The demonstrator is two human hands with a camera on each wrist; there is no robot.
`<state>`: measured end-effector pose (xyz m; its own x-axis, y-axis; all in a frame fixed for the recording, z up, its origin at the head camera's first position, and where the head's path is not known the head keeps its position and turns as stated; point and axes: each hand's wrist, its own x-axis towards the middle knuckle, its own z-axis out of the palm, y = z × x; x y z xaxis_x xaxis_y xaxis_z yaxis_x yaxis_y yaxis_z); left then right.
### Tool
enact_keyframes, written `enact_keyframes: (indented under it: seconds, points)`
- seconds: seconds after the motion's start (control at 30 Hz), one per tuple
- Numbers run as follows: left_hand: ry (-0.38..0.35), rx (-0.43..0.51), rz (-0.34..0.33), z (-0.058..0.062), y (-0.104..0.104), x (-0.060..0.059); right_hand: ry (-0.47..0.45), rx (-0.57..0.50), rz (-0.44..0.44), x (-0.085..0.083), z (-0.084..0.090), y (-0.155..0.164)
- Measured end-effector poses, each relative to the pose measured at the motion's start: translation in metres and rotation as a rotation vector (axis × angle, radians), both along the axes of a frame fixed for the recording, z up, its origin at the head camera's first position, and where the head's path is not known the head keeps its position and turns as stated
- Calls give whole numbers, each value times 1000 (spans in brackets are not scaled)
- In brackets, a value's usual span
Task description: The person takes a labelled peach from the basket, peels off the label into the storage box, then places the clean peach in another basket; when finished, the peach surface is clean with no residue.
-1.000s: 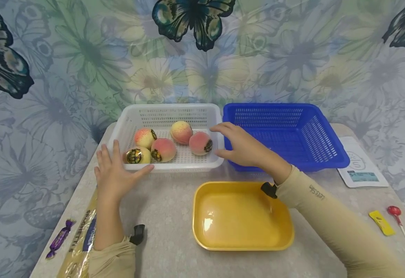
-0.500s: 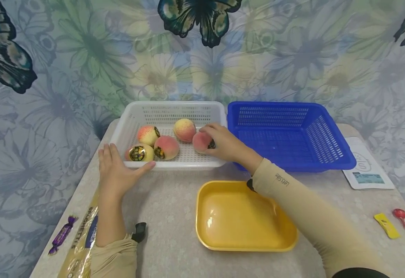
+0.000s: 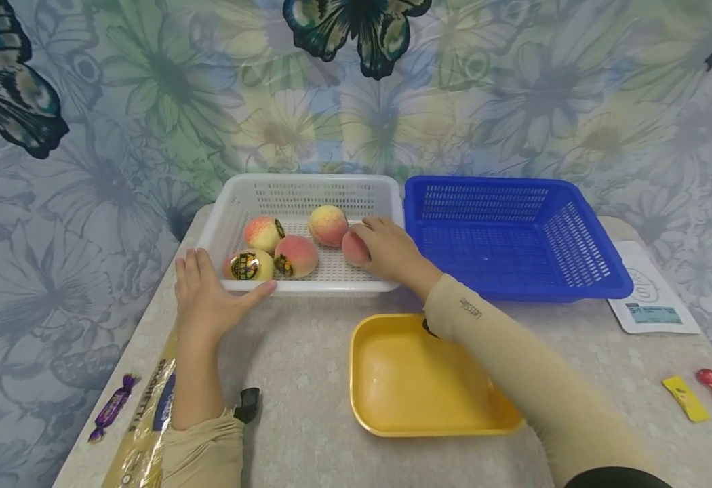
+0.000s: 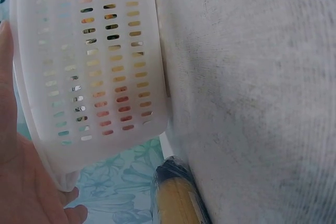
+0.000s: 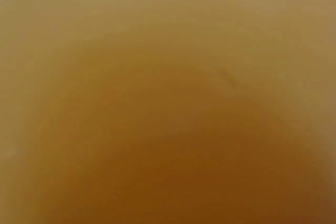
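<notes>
My right hand reaches into the right end of the white basket, its fingers curled round a pink peach. The hand hides part of that fruit. Several other peaches lie in the basket: a yellow-pink one beside the held one, a pink one in the middle, and a yellow one with a black-and-gold label near the front left. Fingers straight and thumb spread, my left hand rests against the basket's front left corner. In the left wrist view, the slotted basket wall stands beside that hand.
A blue basket stands right of the white one. In front lies a yellow tray, under my right forearm; a yellow-brown blur fills the right wrist view. Spaghetti and a purple candy lie left, a lollipop and white pouch right.
My right hand has moved left from the basket's right rim onto the rightmost peach, and its fingers have closed round it. My left hand stays at the corner. The head view has shifted slightly.
</notes>
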<state>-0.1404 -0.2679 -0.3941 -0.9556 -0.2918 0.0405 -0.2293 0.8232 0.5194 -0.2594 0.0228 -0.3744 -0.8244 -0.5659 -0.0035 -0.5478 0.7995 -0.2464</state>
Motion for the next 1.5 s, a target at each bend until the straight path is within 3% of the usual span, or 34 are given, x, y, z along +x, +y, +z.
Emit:
enact_keyframes:
  seconds: [0.23,0.47,0.7,0.9,1.23,1.5]
  points:
    - [-9,-5,1,2,1,1,-28,75,-24,0,0,-7]
    - [-12,-5,-13,1,4,-1,4,152,-49,-3,-4,-8]
    - [-14,1,-13,1,4,-2,50,74,5,-1,-5,-4]
    - [-17,2,-15,1,3,-1,61,6,0,-2,-7,-6]
    - [-20,3,-8,0,1,0,73,129,26,-2,-8,-10]
    - [-24,7,-6,1,0,0,57,100,54,-3,-8,-11]
